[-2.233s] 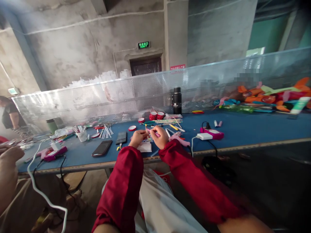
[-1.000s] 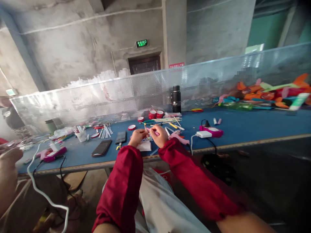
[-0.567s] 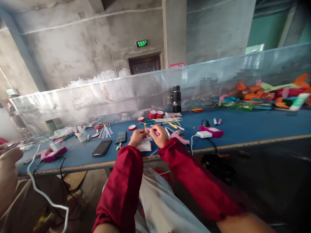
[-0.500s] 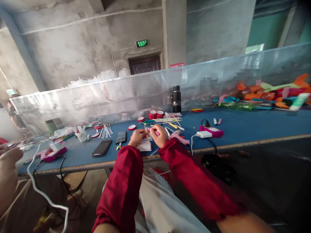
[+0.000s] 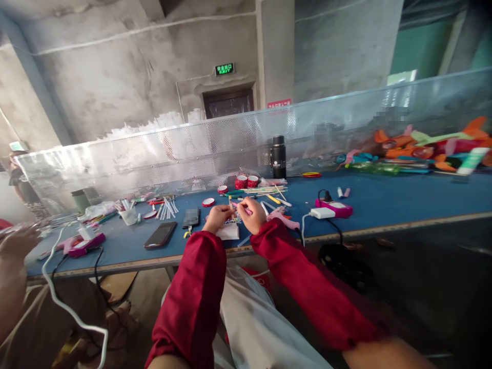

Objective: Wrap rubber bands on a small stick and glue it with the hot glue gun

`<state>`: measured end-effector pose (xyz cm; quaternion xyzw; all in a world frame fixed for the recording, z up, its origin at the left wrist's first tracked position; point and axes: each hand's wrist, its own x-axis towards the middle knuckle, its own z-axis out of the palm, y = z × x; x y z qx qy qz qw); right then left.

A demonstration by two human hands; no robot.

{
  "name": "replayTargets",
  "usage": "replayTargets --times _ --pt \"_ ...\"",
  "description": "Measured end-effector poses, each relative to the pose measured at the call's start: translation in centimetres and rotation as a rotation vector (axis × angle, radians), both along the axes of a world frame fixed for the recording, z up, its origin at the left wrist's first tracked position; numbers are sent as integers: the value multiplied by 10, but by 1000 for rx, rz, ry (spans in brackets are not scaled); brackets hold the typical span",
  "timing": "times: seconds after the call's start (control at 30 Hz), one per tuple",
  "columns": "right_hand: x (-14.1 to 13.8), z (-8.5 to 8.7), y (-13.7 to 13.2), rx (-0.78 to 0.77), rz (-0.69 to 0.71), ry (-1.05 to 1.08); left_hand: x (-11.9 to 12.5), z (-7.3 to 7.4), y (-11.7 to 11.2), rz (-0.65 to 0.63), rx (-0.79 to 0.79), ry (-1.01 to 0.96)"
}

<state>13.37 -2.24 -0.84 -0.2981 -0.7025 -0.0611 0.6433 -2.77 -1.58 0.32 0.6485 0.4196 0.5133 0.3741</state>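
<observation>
My left hand [image 5: 217, 219] is closed in a pinch on a thin upright stick [image 5: 230, 200] with a yellowish tip. Close beside it, my right hand [image 5: 252, 217] has its fingers curled round a small pink-purple piece [image 5: 246, 209], too small to name for sure. The hands nearly meet above the table's front part. Under them lies a white block or pad [image 5: 229, 231], with small coloured bits behind it, partly hidden by the fingers. A pink glue gun [image 5: 286, 220] lies just right of my right hand.
A phone [image 5: 160, 234] and a dark card holder [image 5: 191, 218] lie to the left. Red tape rolls [image 5: 241, 182], thin sticks and a black bottle [image 5: 279, 158] stand behind. Purple power strips [image 5: 340, 208] with cables flank me. Another person's hand [image 5: 17, 243] is at far left.
My hands have hardly moved and keep the same hold. At far left, the other person's hand has shifted slightly.
</observation>
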Motion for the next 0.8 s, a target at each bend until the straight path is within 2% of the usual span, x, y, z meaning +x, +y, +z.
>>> replayTargets --times 0.43,0.8 --pt "0 -1 2 4 0 5 0 0 0 4 5 35" --pt "1 0 0 -24 22 -15 4 7 -9 -18 -17 -12"
